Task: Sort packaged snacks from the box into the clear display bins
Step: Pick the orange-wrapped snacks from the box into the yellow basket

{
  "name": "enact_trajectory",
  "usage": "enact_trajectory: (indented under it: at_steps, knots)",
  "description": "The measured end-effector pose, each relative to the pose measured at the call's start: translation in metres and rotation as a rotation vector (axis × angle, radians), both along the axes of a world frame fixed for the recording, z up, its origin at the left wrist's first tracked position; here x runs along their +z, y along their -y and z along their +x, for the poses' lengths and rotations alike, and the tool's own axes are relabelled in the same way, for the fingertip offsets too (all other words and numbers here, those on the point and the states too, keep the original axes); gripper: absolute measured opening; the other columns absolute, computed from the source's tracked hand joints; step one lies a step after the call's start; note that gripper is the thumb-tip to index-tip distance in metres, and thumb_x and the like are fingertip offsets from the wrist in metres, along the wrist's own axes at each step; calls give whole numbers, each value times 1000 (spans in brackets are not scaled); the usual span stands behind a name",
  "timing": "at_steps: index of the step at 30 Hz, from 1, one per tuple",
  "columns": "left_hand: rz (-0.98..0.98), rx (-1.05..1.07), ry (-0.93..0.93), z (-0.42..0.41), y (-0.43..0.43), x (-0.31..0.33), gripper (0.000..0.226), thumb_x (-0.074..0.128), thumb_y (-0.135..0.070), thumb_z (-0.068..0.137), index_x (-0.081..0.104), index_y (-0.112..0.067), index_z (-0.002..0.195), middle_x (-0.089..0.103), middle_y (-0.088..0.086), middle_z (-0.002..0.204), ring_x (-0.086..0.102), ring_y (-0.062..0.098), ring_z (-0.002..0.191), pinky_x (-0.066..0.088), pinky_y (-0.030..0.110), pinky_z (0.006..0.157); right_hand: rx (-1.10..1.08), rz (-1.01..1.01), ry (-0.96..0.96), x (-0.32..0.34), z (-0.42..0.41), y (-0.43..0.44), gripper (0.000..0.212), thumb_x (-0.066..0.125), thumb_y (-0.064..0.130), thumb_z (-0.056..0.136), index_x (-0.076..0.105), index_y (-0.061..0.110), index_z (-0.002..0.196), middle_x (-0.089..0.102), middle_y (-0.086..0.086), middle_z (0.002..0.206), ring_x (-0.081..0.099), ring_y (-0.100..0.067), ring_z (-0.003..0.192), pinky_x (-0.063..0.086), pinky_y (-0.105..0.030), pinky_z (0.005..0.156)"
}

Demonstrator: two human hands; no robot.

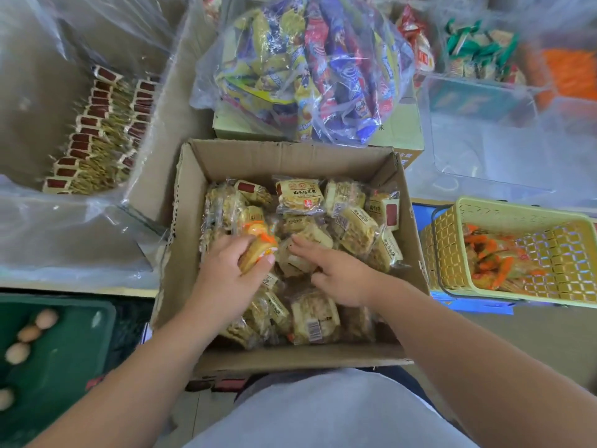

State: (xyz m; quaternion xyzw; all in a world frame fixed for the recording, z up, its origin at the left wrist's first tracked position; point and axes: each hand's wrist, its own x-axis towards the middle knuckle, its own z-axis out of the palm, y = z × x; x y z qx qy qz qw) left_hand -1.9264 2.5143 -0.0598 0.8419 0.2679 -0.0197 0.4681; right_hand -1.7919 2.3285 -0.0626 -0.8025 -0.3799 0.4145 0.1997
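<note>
Packaged snacks (pixel 300 260) fill the cardboard box (pixel 290 156) at centre. Far left, a clear display bin (pixel 29 92) holds upright rows of packets. In the box, the left hand (pixel 226 273) grips an orange-wrapped packet (pixel 258 244); the right hand (pixel 336 273) rests on the pile, fingers loosely spread, holding nothing. Right, a yellow basket (pixel 452 250) holds orange packets.

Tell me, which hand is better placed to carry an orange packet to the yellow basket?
Probably the right hand: it lies open nearer the yellow basket, which holds similar orange packs. But the left hand already grips the orange packet, so a handover is needed.
</note>
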Motion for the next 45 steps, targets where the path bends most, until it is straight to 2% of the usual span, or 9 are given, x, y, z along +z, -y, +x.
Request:
enact_trajectory:
  at_steps: [3,6,11,15,20,26,36,40,45]
  knots:
    - [-222,-87,-104,-10,4,-6,40,68,-51,89,67,-31,123,64,-5,113,64,13,98,51,34,82,-199,76,70,2,5,-9,41,49,7,98,62,22,134,62,3,133,58,-10,120,44,-30,108]
    - [-228,-197,-181,-14,8,-19,22,70,-45,93,68,-33,112,63,-2,105,62,13,89,43,27,70,-73,-35,187,-4,-3,-6,19,61,23,93,72,19,108,71,5,99,66,-12,89,56,-34,85]
    - [-174,-142,-196,-12,4,-32,35,65,-52,93,65,-35,124,60,-12,112,63,5,88,45,26,69,350,-392,264,-40,-33,6,72,71,46,83,48,21,145,57,-4,133,54,-27,122,48,-43,102]
    - [-219,-74,-153,-15,-2,-27,6,64,-55,91,58,-57,93,60,-18,106,65,3,82,54,28,71,481,-465,444,-57,-43,7,94,74,55,77,31,23,154,46,-6,142,39,-30,131,35,-47,108]
    - [-207,10,-77,-30,-13,-24,27,67,-50,94,63,-45,120,56,-15,122,58,2,103,48,29,86,379,-372,523,-43,-40,-1,46,69,21,80,55,17,123,49,-5,117,46,-27,112,41,-38,91]
    - [-181,78,8,-47,-16,-15,50,66,-53,89,62,-30,134,55,-13,123,58,7,109,50,37,94,286,-380,289,-13,-27,1,36,67,12,82,47,29,107,59,5,90,59,-22,81,52,-35,64]
    - [276,-82,135,-69,-4,-7,52,50,-58,91,66,-29,130,46,-6,129,55,15,95,52,34,78,-383,155,-4,55,23,-32,19,75,17,89,66,22,105,69,-3,95,63,-11,71,52,-27,68]
    - [259,-34,171,-67,-7,-9,53,50,-59,88,66,-28,128,42,-13,125,53,13,96,49,33,80,-824,401,-153,52,14,-53,43,74,28,92,53,30,129,60,3,121,66,-10,101,58,-25,78]
    - [215,23,171,-64,-8,-13,49,59,-54,90,66,-26,129,40,-16,122,52,10,100,46,32,84,-389,7,-5,30,0,-30,14,60,27,98,66,21,110,73,0,95,73,-20,85,62,-43,81]
